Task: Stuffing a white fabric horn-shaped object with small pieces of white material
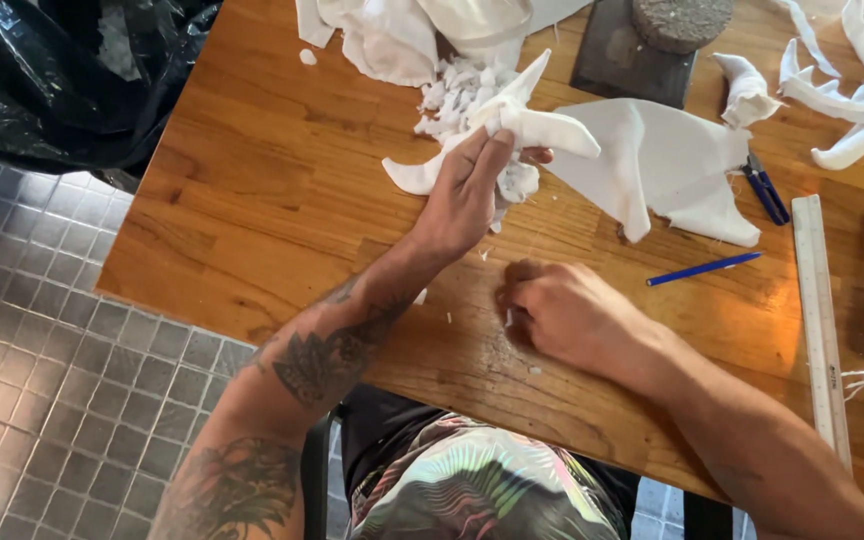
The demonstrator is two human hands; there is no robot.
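Observation:
My left hand (467,195) grips a white stuffed fabric shape (542,128) with pointed arms, lifted a little above the wooden table (252,200). Behind it lies a small heap of white stuffing bits (447,95). My right hand (562,312) rests on the table with its fingers curled in, pinching at a tiny white scrap near its fingertips; what it holds is too small to make out. A flat piece of white cloth (672,165) lies just right of the stuffed shape.
A blue pen (702,268), small blue scissors (767,192) and a long ruler (820,320) lie at the right. Several finished white fabric shapes (842,95) sit far right. A dark square base (632,45), white cloth pile (392,35) and black plastic bag (62,70) are behind.

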